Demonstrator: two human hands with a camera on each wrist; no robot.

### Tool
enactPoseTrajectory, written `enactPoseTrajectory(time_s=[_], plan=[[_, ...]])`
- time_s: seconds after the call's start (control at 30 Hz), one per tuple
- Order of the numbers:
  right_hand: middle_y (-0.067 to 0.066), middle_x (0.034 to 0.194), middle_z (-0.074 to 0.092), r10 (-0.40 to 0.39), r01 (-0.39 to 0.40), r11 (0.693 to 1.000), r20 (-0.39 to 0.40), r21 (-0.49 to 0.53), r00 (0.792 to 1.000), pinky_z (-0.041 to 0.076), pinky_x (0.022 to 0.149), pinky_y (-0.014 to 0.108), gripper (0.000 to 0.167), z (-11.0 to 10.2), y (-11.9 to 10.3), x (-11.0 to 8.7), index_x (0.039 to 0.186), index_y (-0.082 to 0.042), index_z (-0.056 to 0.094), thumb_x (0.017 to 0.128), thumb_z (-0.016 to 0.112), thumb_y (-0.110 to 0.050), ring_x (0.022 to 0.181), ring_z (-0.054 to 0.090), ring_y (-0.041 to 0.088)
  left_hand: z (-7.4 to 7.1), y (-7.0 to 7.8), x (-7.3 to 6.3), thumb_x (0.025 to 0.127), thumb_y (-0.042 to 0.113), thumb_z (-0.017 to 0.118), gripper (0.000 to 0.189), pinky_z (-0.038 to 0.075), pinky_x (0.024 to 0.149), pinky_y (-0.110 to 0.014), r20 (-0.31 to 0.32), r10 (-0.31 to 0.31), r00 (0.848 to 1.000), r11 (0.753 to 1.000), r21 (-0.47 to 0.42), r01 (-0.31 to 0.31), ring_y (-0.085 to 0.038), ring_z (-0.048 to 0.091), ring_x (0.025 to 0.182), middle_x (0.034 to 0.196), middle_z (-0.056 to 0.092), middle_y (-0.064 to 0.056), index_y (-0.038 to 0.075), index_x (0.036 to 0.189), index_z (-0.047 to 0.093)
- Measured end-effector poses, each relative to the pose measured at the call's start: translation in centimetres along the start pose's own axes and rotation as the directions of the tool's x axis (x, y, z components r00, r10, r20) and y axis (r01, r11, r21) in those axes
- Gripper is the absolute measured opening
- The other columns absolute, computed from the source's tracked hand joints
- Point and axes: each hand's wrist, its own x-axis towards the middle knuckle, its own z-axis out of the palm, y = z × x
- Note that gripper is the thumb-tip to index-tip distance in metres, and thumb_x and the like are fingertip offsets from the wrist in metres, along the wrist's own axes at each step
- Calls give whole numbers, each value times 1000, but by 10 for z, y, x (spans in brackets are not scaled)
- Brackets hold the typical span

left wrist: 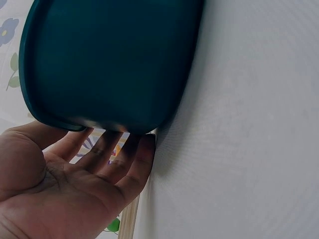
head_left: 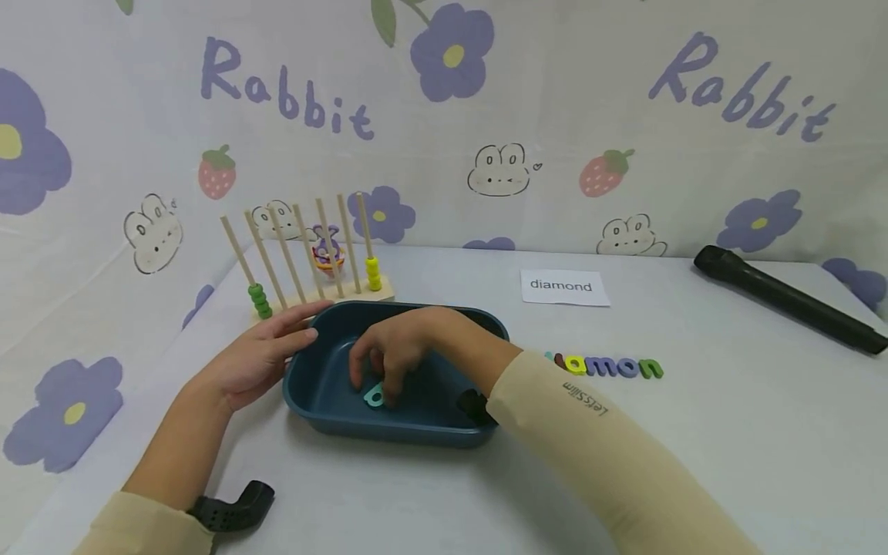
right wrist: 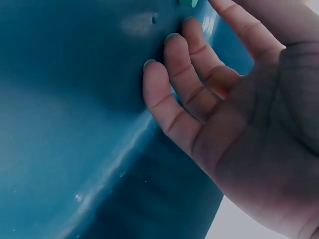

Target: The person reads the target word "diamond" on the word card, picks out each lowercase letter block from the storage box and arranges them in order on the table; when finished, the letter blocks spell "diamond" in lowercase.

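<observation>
A deep blue-teal tray (head_left: 395, 435) stands in front of me. My left hand (head_left: 260, 358) touches its left end, fingers fairly straight against the outer wall in the left wrist view. Inside the tray, my right hand (head_left: 398, 347) reaches down with bent fingers around a small teal letter piece (head_left: 375, 396), its fingertips close to the piece and the floor. No grip on the piece is visible. In the right wrist view, a bit of green (right wrist: 188, 2) shows at the top edge. Several coloured letters, "amon" (head_left: 613, 367) readable, lie right of the tray, partly hidden by my sleeve.
Behind the tray is a wooden peg rack (head_left: 298, 254) with green and yellow beads, and a small colourful toy (head_left: 327, 253) stands behind its pegs. A card reading "diamond" (head_left: 565, 287) lies beyond the letters. A black microphone (head_left: 791, 301) lies at the far right.
</observation>
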Motion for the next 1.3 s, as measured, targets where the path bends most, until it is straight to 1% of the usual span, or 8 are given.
enactPoseTrajectory(time_s=[0.13,0.33,0.5,0.67,0.87,0.97,1.1,1.3], plan=[[-1,108,62,3,-2,998,11,-61,1000,49,81,28,34,2,-4,3,110,-28,67,85,86,-16,98,57,17,-1,0,-2,109,28,53,59,16,124,-70,-1,6,1000,1000,0,-6,-41,32,149,167,29,-20,16,163,32],[-2,98,62,-9,8,999,-15,-50,1000,47,75,27,24,5,-5,3,100,-24,70,85,86,-15,89,57,15,-2,-2,-4,109,29,54,60,14,124,-71,2,8,1000,1000,-8,-8,-44,28,152,168,26,-20,15,163,32],[-3,96,68,-13,15,999,-36,52,999,51,75,28,17,3,1,-3,97,-22,74,86,85,-16,90,58,14,-1,-2,-3,108,29,54,60,15,124,-70,-5,-8,1000,1000,-6,7,-44,28,152,168,26,-20,17,163,32],[0,99,70,-15,30,985,-85,167,996,59,77,29,16,-6,8,-13,98,-16,73,86,84,-14,91,62,14,1,0,-2,108,29,54,59,17,124,-69,-17,-16,1000,1000,3,16,-43,28,152,168,27,-19,18,162,33],[4,97,72,-89,119,953,-118,278,989,62,82,32,18,-15,14,-28,104,-14,75,87,80,-13,87,66,17,3,0,-2,108,30,54,60,16,124,-70,-13,-17,1000,1000,-5,17,-43,26,153,169,26,-19,18,163,32],[4,96,74,-127,174,930,-162,323,979,62,83,36,20,-17,17,-36,110,-14,77,90,78,-17,85,66,19,4,-2,-2,108,30,54,60,16,124,-69,-17,-25,1000,1000,-10,24,-42,27,153,169,26,-18,18,162,33],[7,94,72,-127,219,904,-258,367,958,62,82,39,22,-22,19,-52,113,-11,77,96,72,-23,82,66,24,3,-2,-2,108,30,55,60,17,124,-68,-13,-22,1000,1000,-6,22,-42,28,152,168,27,-19,18,163,32],[9,92,66,-79,211,925,-384,316,920,61,79,35,22,-28,21,-80,109,-11,77,100,69,-29,85,64,23,2,-1,0,108,29,55,60,17,125,-67,-16,-5,1000,1000,3,5,-41,28,152,167,28,-19,17,163,33]])
